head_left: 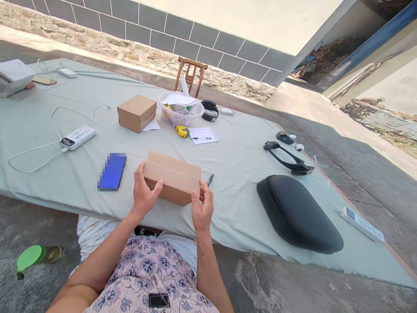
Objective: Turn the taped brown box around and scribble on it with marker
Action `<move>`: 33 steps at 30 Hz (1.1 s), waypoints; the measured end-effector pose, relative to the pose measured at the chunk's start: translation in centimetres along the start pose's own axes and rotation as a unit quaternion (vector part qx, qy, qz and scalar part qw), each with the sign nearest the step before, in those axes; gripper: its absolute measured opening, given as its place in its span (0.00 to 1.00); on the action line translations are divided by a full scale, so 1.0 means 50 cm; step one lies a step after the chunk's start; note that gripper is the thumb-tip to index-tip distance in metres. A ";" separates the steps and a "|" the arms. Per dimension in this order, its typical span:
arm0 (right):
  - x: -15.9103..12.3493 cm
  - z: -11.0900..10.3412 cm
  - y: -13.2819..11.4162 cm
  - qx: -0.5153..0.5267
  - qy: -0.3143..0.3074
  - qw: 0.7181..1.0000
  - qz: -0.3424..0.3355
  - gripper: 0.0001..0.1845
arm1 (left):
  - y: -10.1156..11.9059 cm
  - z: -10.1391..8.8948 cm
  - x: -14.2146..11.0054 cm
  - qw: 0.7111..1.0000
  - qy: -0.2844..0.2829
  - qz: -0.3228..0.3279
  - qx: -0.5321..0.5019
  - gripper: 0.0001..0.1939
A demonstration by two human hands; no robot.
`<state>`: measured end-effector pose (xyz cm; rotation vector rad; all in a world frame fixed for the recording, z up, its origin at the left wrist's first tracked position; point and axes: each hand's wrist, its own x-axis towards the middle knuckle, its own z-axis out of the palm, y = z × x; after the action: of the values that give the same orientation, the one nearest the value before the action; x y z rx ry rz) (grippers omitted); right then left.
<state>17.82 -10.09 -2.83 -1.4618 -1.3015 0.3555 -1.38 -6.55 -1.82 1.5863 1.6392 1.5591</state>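
Observation:
A closed brown cardboard box (172, 178) sits at the near side of the cloth-covered table, a seam running along its top. My left hand (145, 191) grips its left end, thumb against the front face. At the right end, my right hand (202, 206) has its fingers on the side and its thumb on the front. A dark pen (210, 180) lies just beyond my right fingertips, partly hidden. Left of the box lies a phone (112, 172) with a blue, pixelated screen.
A second cardboard box (137, 114), a plastic basket (180, 114) of odds and ends, a yellow tape measure (181, 131) and a notebook (203, 135) stand farther back. A white power bank (78, 138) is at left, a black case (299, 213) at right. Another person's hand (30, 85) touches a white box (14, 77).

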 end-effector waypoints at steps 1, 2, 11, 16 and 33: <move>0.001 -0.002 0.001 0.011 -0.005 1.000 0.001 0.27 | -0.002 -0.001 0.002 1.000 0.000 0.001 0.002 0.41; 0.001 -0.005 0.001 0.023 -0.010 1.000 0.001 0.26 | -0.003 -0.002 0.005 1.000 -0.002 0.002 0.005 0.42; -0.016 -0.006 -0.004 0.029 -0.016 0.998 -0.046 0.20 | -0.001 -0.018 0.017 0.992 0.047 -0.003 0.116 0.41; -0.035 0.009 -0.023 0.001 -0.030 0.996 -0.089 0.18 | -0.003 -0.016 0.010 0.998 0.013 0.032 0.059 0.22; -0.044 0.037 -0.054 0.039 -0.135 0.985 -0.100 0.20 | -0.021 -0.016 0.002 0.983 -0.150 0.109 -0.006 0.34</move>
<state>14.21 -11.54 -2.18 -1.2351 -1.6187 0.4773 -2.56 -6.57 -2.45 1.9403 1.3280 1.3424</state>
